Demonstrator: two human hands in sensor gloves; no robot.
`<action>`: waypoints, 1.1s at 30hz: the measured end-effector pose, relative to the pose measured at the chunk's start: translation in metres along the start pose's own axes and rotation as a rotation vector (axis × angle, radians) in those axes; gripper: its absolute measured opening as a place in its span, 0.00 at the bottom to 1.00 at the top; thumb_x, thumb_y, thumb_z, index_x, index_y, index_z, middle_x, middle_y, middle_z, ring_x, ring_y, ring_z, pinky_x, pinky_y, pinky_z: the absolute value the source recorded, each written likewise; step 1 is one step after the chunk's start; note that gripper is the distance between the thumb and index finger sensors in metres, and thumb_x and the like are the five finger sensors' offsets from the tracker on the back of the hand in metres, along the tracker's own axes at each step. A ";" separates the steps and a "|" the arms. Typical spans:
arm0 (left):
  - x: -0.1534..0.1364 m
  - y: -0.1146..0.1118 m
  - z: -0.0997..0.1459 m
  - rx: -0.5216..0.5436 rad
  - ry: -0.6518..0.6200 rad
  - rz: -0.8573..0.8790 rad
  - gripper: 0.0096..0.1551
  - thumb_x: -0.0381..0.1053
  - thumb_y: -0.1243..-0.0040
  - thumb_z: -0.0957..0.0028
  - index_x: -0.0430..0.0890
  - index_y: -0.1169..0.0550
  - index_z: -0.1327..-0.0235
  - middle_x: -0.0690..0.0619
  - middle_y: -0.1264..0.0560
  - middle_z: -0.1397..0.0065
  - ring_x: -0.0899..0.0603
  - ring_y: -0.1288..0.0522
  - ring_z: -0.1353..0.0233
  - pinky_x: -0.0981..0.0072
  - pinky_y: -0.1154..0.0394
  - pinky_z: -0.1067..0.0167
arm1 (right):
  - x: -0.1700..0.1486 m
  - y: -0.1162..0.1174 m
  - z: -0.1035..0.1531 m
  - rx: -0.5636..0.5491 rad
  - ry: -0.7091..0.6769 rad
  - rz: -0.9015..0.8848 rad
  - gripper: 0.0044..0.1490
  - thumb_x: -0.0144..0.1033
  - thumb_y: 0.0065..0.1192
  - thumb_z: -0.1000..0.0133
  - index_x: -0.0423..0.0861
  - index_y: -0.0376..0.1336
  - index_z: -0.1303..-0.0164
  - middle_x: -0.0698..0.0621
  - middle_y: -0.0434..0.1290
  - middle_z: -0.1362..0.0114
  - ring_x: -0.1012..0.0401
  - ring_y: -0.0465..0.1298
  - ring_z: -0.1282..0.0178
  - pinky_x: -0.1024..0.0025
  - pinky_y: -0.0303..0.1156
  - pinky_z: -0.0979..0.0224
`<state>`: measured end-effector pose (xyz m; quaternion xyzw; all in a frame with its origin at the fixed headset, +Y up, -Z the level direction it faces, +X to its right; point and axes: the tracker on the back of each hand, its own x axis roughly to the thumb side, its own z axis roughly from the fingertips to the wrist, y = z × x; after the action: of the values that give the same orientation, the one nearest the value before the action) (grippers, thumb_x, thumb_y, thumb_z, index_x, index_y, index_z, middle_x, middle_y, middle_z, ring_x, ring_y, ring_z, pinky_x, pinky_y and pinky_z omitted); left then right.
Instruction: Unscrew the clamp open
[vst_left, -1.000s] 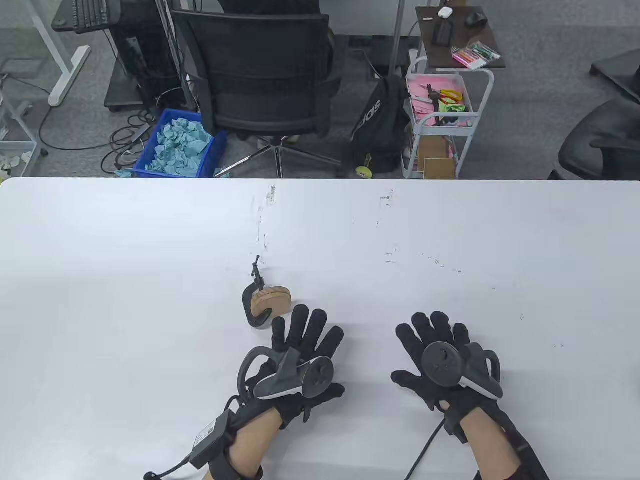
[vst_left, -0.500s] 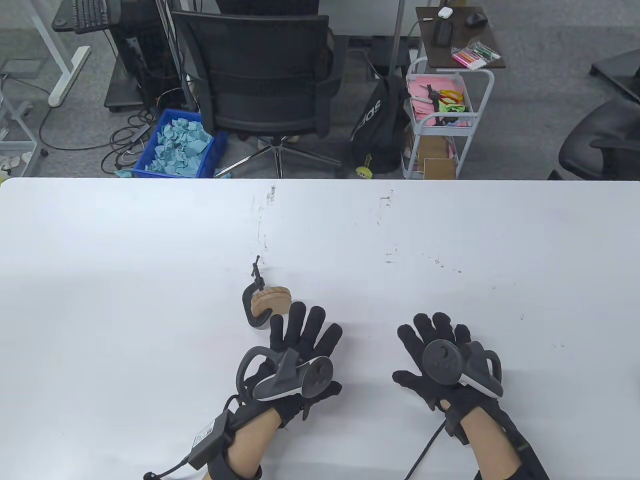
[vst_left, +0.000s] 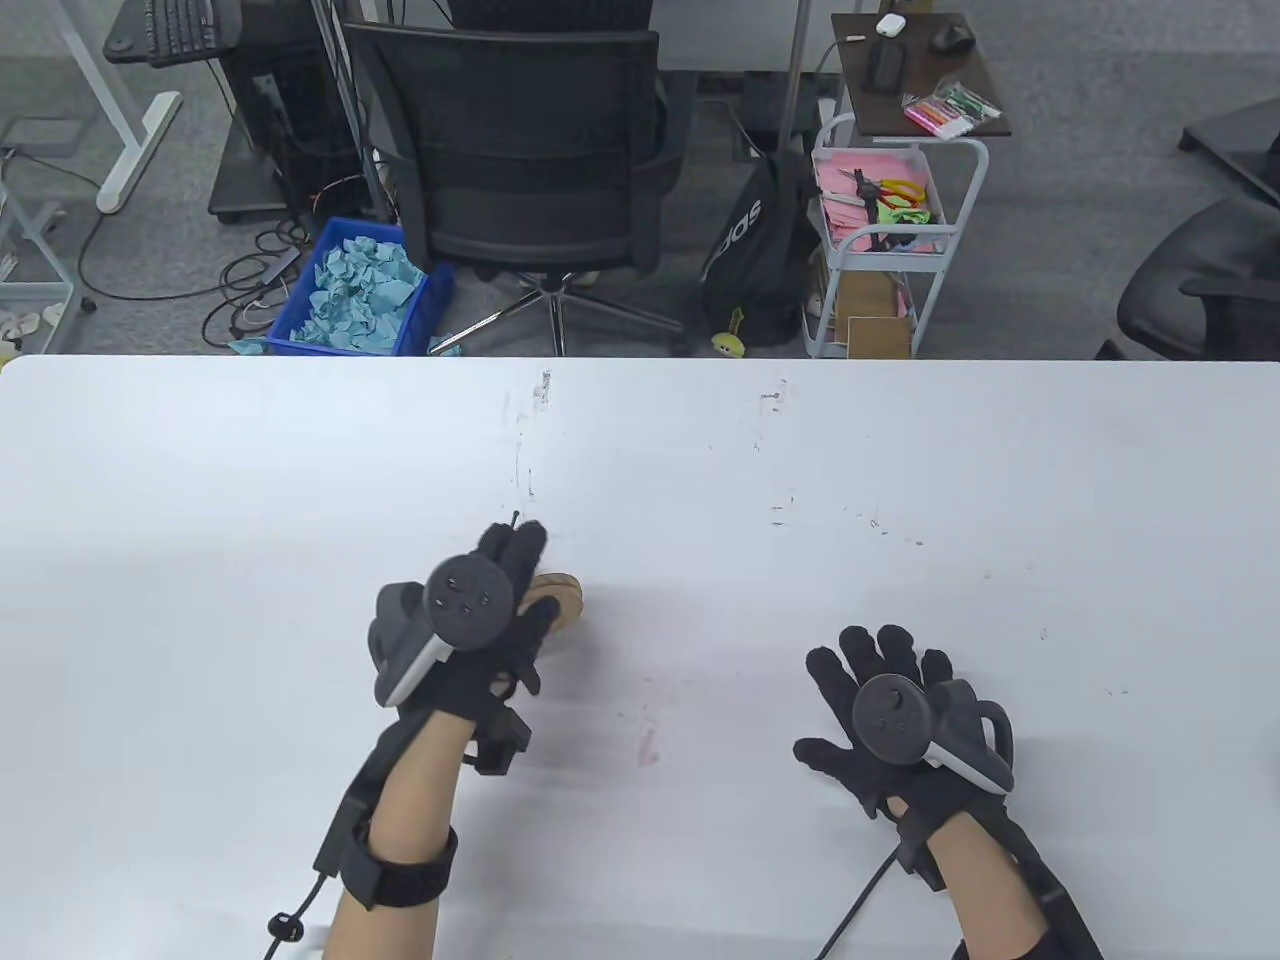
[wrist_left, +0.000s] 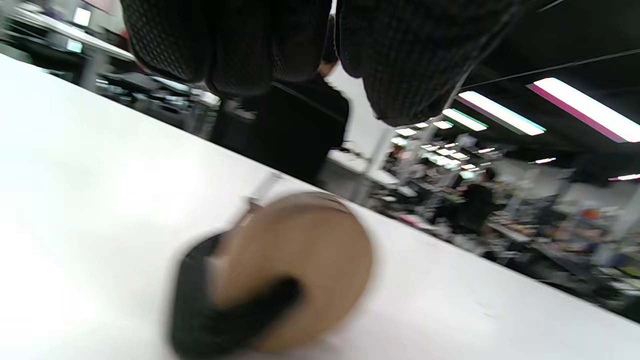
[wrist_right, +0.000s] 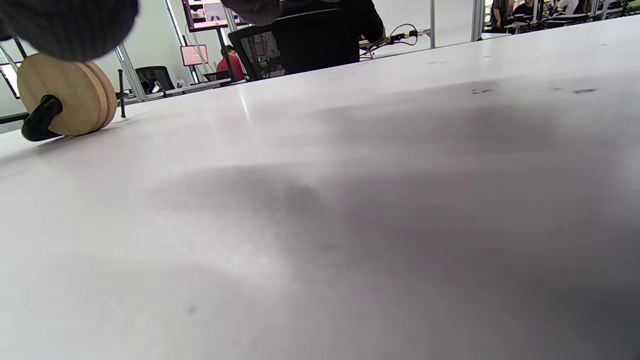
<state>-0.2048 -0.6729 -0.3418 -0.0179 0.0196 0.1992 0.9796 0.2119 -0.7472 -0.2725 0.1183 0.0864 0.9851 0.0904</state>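
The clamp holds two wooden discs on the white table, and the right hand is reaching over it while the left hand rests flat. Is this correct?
The hands are swapped. In the table view the left hand is over the clamp and wooden discs, and the right hand lies flat, apart from them, on the white table.

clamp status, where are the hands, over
Left hand over the clamp, fingers apart, grip not confirmed. Right hand flat on the table, open. Clamp closed on the wooden discs. Nothing in the way.

The clamp (wrist_right: 37, 120) is black — its wooden discs (wrist_right: 70, 95) pale tan. Both gloves are black; the table (vst_left: 900, 450) is white.
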 end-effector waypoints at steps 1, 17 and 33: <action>-0.011 0.001 -0.011 -0.016 0.060 -0.020 0.38 0.53 0.32 0.48 0.56 0.33 0.23 0.45 0.33 0.21 0.38 0.24 0.28 0.48 0.27 0.32 | 0.000 0.000 0.000 0.002 0.003 0.001 0.56 0.73 0.52 0.56 0.61 0.41 0.20 0.52 0.35 0.16 0.40 0.33 0.16 0.32 0.30 0.24; -0.058 -0.070 -0.077 -0.286 0.254 0.048 0.37 0.58 0.23 0.58 0.57 0.24 0.32 0.48 0.25 0.38 0.46 0.23 0.45 0.53 0.25 0.38 | 0.003 0.003 -0.001 0.053 0.011 0.032 0.56 0.73 0.52 0.56 0.61 0.41 0.20 0.52 0.35 0.16 0.40 0.33 0.16 0.32 0.30 0.24; -0.047 -0.047 -0.056 -0.207 0.045 0.181 0.22 0.56 0.24 0.60 0.64 0.17 0.51 0.52 0.19 0.34 0.38 0.15 0.36 0.46 0.20 0.36 | 0.002 0.003 -0.001 0.065 0.014 0.019 0.56 0.73 0.52 0.55 0.60 0.41 0.20 0.52 0.35 0.16 0.40 0.33 0.16 0.32 0.30 0.24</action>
<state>-0.2316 -0.7372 -0.3947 -0.1216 0.0225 0.2873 0.9498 0.2095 -0.7499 -0.2727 0.1148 0.1177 0.9834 0.0768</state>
